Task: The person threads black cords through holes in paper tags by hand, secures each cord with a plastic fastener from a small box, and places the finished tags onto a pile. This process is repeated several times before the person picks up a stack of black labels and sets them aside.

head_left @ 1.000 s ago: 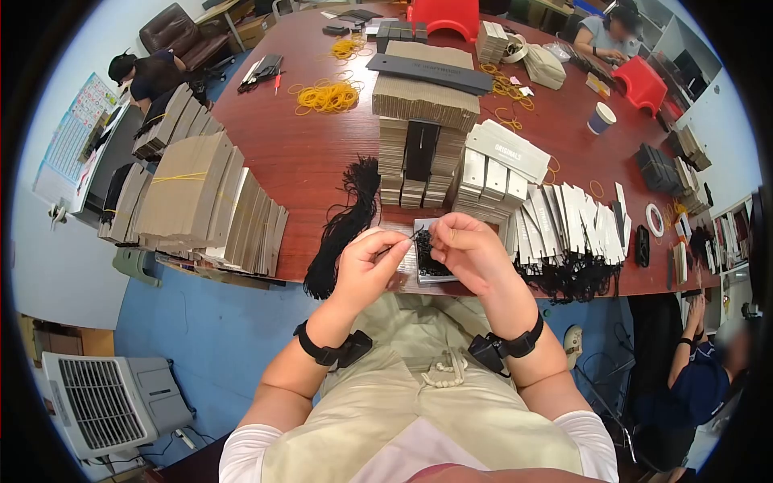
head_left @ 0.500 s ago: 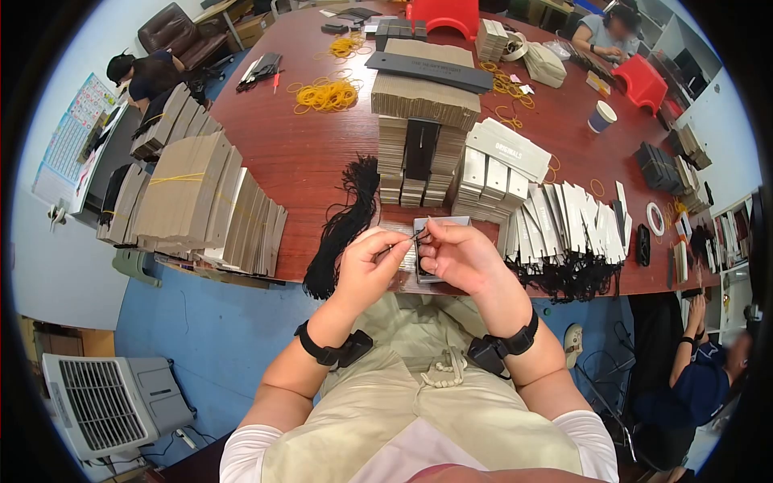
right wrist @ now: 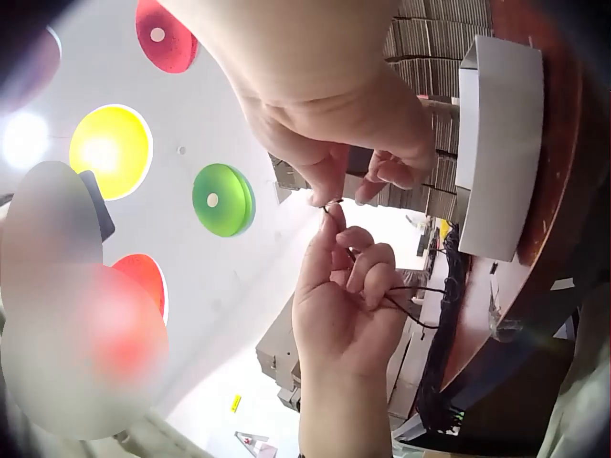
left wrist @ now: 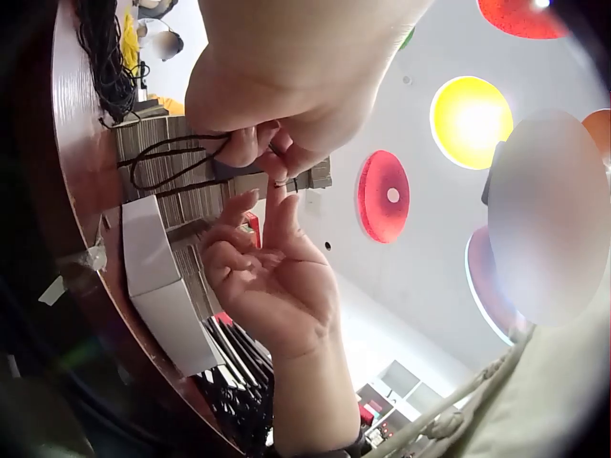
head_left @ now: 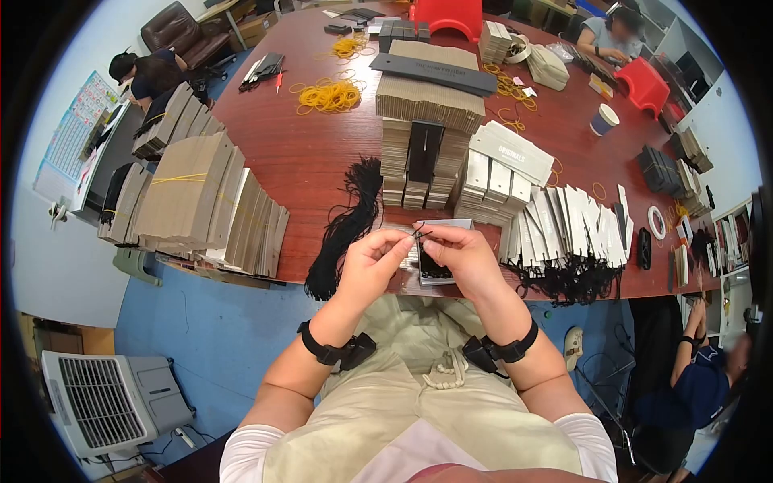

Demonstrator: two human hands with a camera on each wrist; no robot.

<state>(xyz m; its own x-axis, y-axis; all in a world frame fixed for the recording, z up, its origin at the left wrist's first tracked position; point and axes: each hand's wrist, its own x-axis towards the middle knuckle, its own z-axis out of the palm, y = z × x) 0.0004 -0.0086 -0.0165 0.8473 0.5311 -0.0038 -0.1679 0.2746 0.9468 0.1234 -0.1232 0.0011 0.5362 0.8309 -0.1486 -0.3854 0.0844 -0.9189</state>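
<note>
A thin black cord (head_left: 419, 233) runs between my two hands, over a small white box. My left hand (head_left: 369, 264) pinches it between thumb and forefinger, and a loop of the cord (left wrist: 181, 141) hangs from those fingers in the left wrist view. My right hand (head_left: 467, 256) pinches the short end of the cord, its fingertips right at the left hand's. In the right wrist view the left hand's other fingers (right wrist: 375, 272) curl over the cord. Below the hands, the white box (right wrist: 506, 143) stands at the table edge with black pieces inside, partly hidden by the right hand.
A bundle of black cords (head_left: 342, 233) lies left of the hands. Stacked cards (head_left: 427, 101) rise behind the box; white tags (head_left: 568, 221) with black strings fan out at right. Card stacks (head_left: 181, 189) stand at left. Yellow rubber bands (head_left: 328, 97) and a paper cup (head_left: 604, 119) sit farther back.
My right hand has come in from slightly apart to the cord's end and now pinches it against the left fingertips. The left hand has stayed nearly in place.
</note>
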